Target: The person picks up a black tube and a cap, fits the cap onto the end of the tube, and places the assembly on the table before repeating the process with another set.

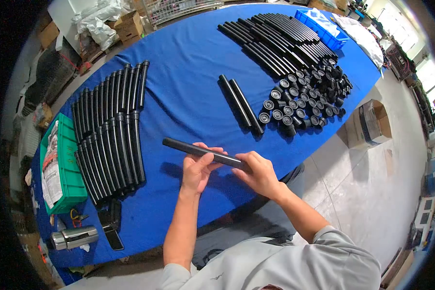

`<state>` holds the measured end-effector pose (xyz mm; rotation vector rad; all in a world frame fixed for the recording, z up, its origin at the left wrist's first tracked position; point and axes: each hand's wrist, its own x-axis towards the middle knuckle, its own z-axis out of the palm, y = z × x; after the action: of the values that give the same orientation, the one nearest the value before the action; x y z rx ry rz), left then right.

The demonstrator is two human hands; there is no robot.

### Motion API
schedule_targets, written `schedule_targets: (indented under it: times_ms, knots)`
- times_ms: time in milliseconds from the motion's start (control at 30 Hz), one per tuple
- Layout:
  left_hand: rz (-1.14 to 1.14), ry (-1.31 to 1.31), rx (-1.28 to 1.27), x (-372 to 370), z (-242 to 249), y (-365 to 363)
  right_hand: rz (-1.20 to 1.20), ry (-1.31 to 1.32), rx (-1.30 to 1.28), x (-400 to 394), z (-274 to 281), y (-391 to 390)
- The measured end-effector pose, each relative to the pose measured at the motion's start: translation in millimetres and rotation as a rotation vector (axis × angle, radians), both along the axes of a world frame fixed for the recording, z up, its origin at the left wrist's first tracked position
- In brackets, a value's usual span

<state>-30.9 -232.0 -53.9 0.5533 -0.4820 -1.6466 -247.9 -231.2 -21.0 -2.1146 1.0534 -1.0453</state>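
Note:
A black tube (176, 144) is held between my two hands above the blue cloth, tilted with its left end higher in view. My left hand (196, 169) is closed around its middle, palm up with the thumb on top. My right hand (260, 175) grips the tube's right end, and the fingers cover that end. Beyond my hands lie two loose black tubes (240, 103), side by side. To their right is a heap of round black caps (301, 103), with a large batch of black tubes (275, 41) behind it.
Rows of black tubes with collared ends (113, 133) lie at left. Beside them are a green crate (72, 179) with newspaper, a metal flask (75, 238) and a phone (113, 238). A blue bin (324, 30) sits at the far right. A cardboard box (367, 124) stands on the floor.

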Motion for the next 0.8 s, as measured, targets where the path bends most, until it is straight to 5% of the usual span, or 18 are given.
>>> schedule_targets:
  times_ms: [33,133,167,267,300,400,433,533,567,700,800]
  knots:
    - [-0.010,-0.016,-0.007,3.3,-2.3,-0.3,0.021,-0.014,0.070,-0.8,2.5,1.8]
    - [-0.015,-0.015,-0.005,1.6,-3.3,3.0,0.025,-0.380,1.085,-5.8,10.9,-1.4]
    - [0.000,-0.010,0.003,-3.7,-0.7,3.5,-0.018,-0.294,0.991,-4.5,12.0,-0.1]
    - [-0.008,0.006,0.042,-4.4,1.3,1.2,-0.018,-0.015,0.001,-1.6,0.6,2.0]
    - [-0.008,-0.002,0.037,-2.8,-4.0,0.4,-0.047,0.006,-0.055,2.0,-2.1,2.1]
    - [-0.021,-0.027,0.004,0.4,-2.7,-1.6,-0.014,-0.052,0.422,-1.1,13.1,5.5]
    - [-0.026,-0.033,-0.004,0.6,-1.4,-0.1,0.002,-0.212,0.930,-3.7,15.6,2.6]
    - [-0.013,-0.002,0.034,-6.1,5.6,1.9,-0.035,-0.144,0.623,-6.5,2.2,1.1]
    - [-0.003,0.017,0.058,-8.8,7.0,2.5,-0.009,-0.016,0.036,-6.4,0.3,-2.6]
    - [-0.006,-0.046,0.027,-2.6,-1.4,0.1,0.009,0.050,0.077,-5.0,4.0,3.4]
    - [-0.023,-0.059,0.012,-0.9,-1.4,2.6,0.060,-0.270,1.061,-9.4,17.1,-1.7]
